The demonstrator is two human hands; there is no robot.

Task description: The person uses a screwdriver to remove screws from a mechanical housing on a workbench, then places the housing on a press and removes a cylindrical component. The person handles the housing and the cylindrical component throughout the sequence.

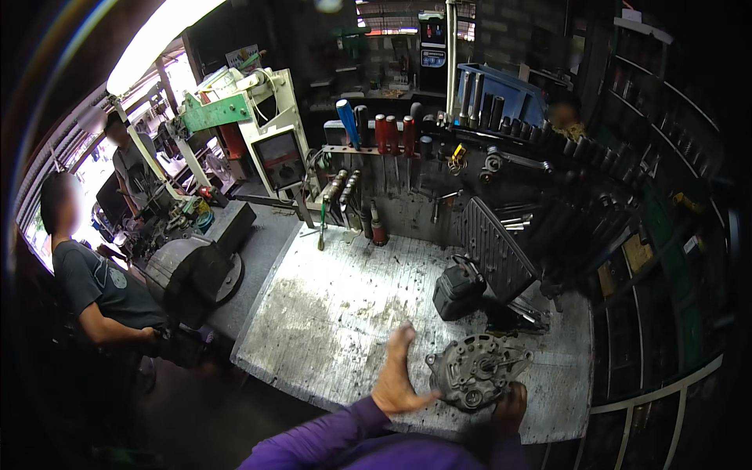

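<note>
A round grey metal alternator [479, 368] with vent slots and mounting ears lies on the metal-topped workbench [329, 313] in front of me. My left hand [399, 380] is just left of it, thumb and fingers spread wide, with nothing held. Its lowest fingertip reaches close to the housing's left edge; I cannot tell if it touches. At the lower right rim, my right hand [512, 403] has its fingers curled against the alternator, in shadow. Behind the alternator stand a black boxy power-tool battery or case [458, 290] and a dark ribbed panel [493, 247].
Screwdrivers [388, 135] and sockets [501, 113] hang in racks along the bench's back. Wrenches [521, 315] lie at the right. A grey bench machine [188, 274] stands left. Two people are there, the nearer person [90, 274] beside that machine. Shelving [642, 290] lines the right.
</note>
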